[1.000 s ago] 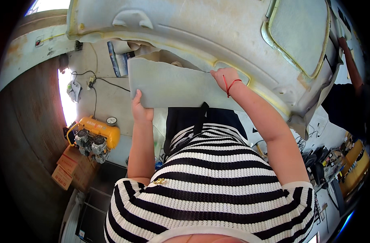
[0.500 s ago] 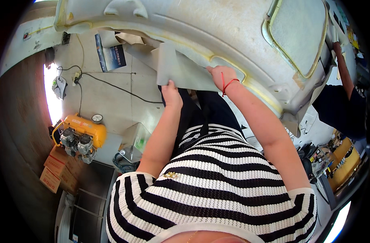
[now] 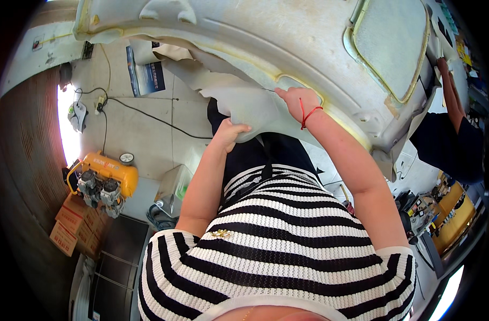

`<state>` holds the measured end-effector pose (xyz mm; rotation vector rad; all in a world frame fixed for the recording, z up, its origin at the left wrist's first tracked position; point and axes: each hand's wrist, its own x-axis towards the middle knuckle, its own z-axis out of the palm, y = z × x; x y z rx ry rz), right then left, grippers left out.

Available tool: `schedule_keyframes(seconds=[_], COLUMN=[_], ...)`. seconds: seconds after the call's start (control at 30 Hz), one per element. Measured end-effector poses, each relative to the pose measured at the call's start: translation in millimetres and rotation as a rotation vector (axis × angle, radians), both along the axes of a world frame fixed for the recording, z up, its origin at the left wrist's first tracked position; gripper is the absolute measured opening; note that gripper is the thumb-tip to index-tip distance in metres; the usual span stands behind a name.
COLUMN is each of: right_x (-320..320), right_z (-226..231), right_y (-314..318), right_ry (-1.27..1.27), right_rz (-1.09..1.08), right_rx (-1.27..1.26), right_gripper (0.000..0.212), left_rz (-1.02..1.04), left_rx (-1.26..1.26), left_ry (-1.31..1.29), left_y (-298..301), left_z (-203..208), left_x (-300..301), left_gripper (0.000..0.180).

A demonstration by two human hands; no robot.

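A large moulded headliner panel point(image 3: 287, 43), pale grey with yellowish edges, spans the top of the view. Loose grey lining fabric point(image 3: 250, 104) hangs from its near edge toward my body. My left hand point(image 3: 229, 132) grips the lower edge of this flap, thumb on top, pulling it into a curve. At the panel's edge, beside a yellow-rimmed recess, my right hand point(image 3: 299, 102) is closed. A thin dark tip pokes out past its fingers against the fabric; the rest of what it holds is hidden. A red cord circles my right wrist.
On the left, an orange air compressor point(image 3: 109, 176) stands by stacked cartons point(image 3: 76, 222). A black cable point(image 3: 148, 115) crosses the floor near a dark blue printed sheet point(image 3: 146, 75). At the far right, a co-worker's arm point(image 3: 454, 93) reaches to the panel.
My left hand has moved down toward my body, drawing the fabric flap with it; the folded-up corner has opened out. My right hand has shifted slightly right along the edge.
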<state>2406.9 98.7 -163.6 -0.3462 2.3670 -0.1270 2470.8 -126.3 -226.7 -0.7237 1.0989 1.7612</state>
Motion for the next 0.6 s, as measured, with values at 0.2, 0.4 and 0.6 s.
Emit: schedule_keyframes(seconds=[0.2,0.4,0.6], right_x=[-4,0,0], right_z=[2,-2,13], right_y=[7,23,29], right_ry=[0.041,0.051,0.009], right_rz=[0.072,0.077,0.147], right_rx=[-0.008,-0.051,0.01], right_gripper=[0.03,0.031,0.032], left_rz=[0.144,0.325,0.264], left_rx=[-0.253,-0.301,-0.272], left_ry=[0.117,0.165,0.088], left_y=[10,36,34], left_z=[-19,-11,2], left_x=[-8,-13,-2], left_gripper=[0.047,0.051,0.049])
